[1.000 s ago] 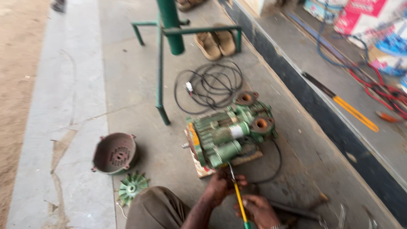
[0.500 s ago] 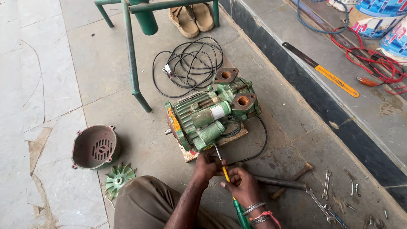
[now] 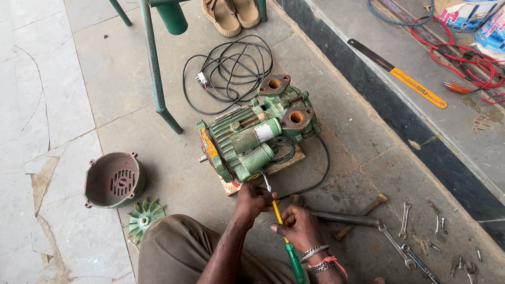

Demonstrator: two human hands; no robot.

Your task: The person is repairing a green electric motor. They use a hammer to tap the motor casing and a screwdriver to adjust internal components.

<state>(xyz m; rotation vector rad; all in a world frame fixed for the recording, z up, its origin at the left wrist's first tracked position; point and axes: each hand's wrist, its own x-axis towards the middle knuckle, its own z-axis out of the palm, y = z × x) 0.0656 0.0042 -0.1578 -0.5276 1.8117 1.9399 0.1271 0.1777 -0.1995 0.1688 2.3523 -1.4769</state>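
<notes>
Now both hands (image 3: 279,212) hold screwdriver (image 3: 285,235), tip at green pump motor (image 3: 252,139).

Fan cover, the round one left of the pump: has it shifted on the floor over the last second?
No. The fan cover lies in the same spot relative to the green fan and the pump; only the camera has moved.

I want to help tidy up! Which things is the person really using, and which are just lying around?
In use:
- green water pump motor on its wooden board
- screwdriver, tip at the motor, held by left hand and right hand

Lying about:
- fan cover
- green fan
- coiled black cable
- sandals
- hacksaw blade
- spanners
- hammer
</notes>
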